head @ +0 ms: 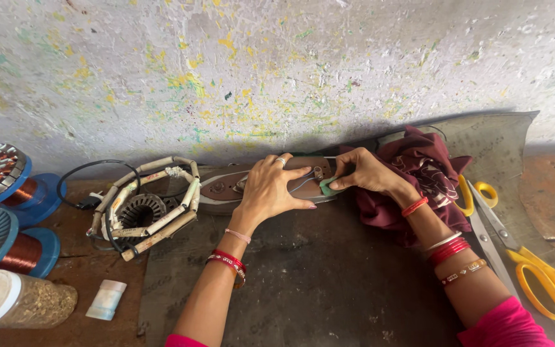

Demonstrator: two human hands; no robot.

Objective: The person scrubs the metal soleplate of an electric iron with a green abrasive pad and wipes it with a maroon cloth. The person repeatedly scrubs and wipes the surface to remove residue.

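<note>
The left hand point(270, 189) lies flat, fingers spread wide, on a brown iron point(226, 187). The right hand point(364, 172) fingers pinch a small green piece point(327, 187) on it.

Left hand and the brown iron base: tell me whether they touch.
Touching. The head view shows the left hand lying palm-down on the brown iron base, fingers spread across it.
</note>
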